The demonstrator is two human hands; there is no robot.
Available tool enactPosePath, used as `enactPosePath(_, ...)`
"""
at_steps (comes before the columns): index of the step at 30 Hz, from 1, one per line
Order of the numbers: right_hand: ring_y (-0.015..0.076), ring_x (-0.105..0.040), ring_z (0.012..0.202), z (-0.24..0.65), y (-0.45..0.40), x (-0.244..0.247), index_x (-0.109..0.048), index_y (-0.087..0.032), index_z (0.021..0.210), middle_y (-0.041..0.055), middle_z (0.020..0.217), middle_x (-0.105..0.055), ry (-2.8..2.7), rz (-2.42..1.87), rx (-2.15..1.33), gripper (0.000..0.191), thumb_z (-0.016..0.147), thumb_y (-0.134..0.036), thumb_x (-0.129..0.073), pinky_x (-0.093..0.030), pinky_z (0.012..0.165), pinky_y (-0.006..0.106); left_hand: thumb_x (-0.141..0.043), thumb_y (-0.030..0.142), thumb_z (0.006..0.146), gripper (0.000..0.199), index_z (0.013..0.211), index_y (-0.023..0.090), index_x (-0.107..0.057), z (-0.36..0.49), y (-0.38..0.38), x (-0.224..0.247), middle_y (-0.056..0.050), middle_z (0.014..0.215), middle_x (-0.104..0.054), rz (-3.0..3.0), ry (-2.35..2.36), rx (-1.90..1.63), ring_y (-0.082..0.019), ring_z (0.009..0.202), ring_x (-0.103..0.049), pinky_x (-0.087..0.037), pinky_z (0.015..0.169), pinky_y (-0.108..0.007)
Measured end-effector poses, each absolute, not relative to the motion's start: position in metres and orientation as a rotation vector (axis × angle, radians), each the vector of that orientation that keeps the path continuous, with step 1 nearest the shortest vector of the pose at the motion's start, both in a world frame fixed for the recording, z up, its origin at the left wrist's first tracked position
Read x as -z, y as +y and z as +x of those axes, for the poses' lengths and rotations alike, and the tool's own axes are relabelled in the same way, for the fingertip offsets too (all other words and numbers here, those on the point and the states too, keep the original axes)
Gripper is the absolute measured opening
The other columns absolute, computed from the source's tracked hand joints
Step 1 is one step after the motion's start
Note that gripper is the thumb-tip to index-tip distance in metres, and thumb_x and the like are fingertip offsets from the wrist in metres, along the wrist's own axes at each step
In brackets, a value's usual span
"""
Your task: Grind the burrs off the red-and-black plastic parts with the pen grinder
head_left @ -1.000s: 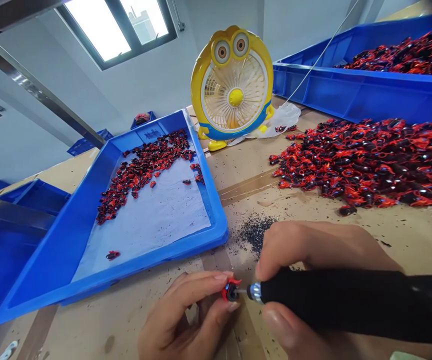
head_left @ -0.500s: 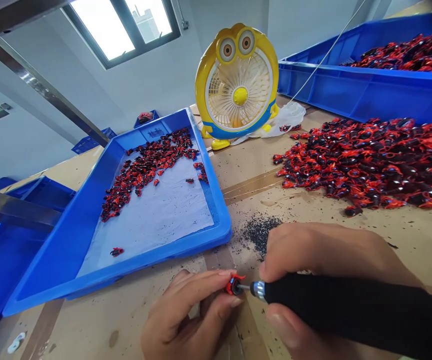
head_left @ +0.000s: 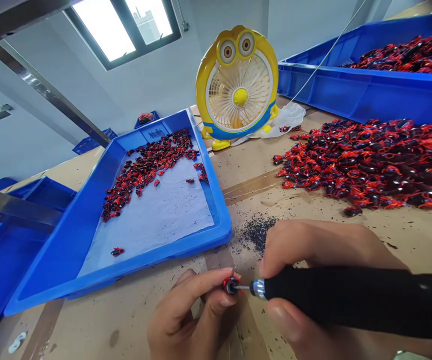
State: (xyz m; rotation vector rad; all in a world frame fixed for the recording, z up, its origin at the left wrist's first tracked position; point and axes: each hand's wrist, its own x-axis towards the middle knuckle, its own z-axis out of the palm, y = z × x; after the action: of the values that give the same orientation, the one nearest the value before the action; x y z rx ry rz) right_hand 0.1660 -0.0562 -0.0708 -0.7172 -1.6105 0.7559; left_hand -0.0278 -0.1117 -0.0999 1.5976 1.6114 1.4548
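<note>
Between the thumb and forefinger of my left hand [head_left: 191,312] is a small red and black part [head_left: 231,285], its round dark opening turned towards the right. My right hand [head_left: 313,255] is closed around a black pen-shaped rotary tool [head_left: 336,297] with a silver collar. The tool's thin metal bit [head_left: 243,287] reaches the opening of the part; how deep the tip goes I cannot tell. Black shavings [head_left: 258,231] lie on the table just beyond my right fingers.
A blue tray [head_left: 221,215] lined with white sheet holds many similar parts. Behind it stands a yellow fan [head_left: 240,95]. A large heap of red and black parts [head_left: 373,165] lies at the right, before another blue bin [head_left: 366,95]. Cardboard [head_left: 99,325] covers the table.
My left hand has turned the small part a little, so its opening faces more towards me. The rear of the tool has swung slightly, with the bit still at the part.
</note>
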Motion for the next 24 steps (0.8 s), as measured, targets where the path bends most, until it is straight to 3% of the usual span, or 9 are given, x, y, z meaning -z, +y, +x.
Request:
enactPosePath(4,0.0158,-0.064,0.058,0.170,-0.052,0.061,-0.070,-0.028,0.091,-0.0014,0.070,-0.068,-1.662,-0.807,-0.726,0.025,0.079,-0.040,-0.089,-0.049,0.046,0.025,-0.091,0.048,0.086,0.013,0.094,0.037,-0.090,-0.028,-0.112,0.099,0.004,0.081,-0.089,1.550,1.638,-1.469,-0.015,0.062,-0.077,-0.063,0.071,-0.024)
enactPosePath(8,0.0208,-0.069,0.066,0.168,-0.046,0.055,-0.072,-0.029,0.093,0.0012,0.072,-0.070,-1.661,-0.840,-0.705,0.035,0.077,-0.052,-0.092,-0.054,0.050,0.027,-0.091,0.050,0.085,0.017,0.092,0.034,-0.090,-0.027,-0.112,0.099,0.002,0.081,-0.088,1.482,1.631,-1.477,-0.017,0.067,-0.080,-0.064,0.068,-0.024)
enactPosePath(12,0.0207,-0.068,0.062,0.169,-0.049,0.063,-0.072,-0.030,0.095,0.0009,0.070,-0.069,-1.624,-0.853,-0.691,0.036,0.079,-0.056,-0.091,-0.055,0.048,0.028,-0.089,0.051,0.088,0.018,0.093,0.034,-0.090,-0.022,-0.113,0.098,0.002,0.084,-0.089,1.404,1.623,-1.490,-0.016,0.073,-0.082,-0.066,0.072,-0.021)
enactPosePath(18,0.0124,-0.061,0.049,0.171,-0.059,0.070,-0.065,-0.031,0.095,-0.0026,0.070,-0.070,-1.556,-0.764,-0.601,0.030,0.104,-0.059,-0.063,-0.052,0.047,0.025,-0.086,0.052,0.091,0.016,0.096,0.036,-0.090,-0.018,-0.112,0.097,0.002,0.087,-0.089,1.403,1.605,-1.483,-0.016,0.076,-0.083,-0.066,0.073,-0.019)
enactPosePath(24,0.0141,-0.061,0.054,0.170,-0.061,0.065,-0.063,-0.030,0.096,-0.0002,0.076,-0.070,-1.565,-0.762,-0.782,0.025,0.100,-0.056,-0.062,-0.050,0.052,0.030,-0.086,0.053,0.091,0.018,0.096,0.037,-0.091,-0.021,-0.112,0.098,0.001,0.088,-0.089,1.391,1.606,-1.475,-0.018,0.080,-0.083,-0.067,0.076,-0.023)
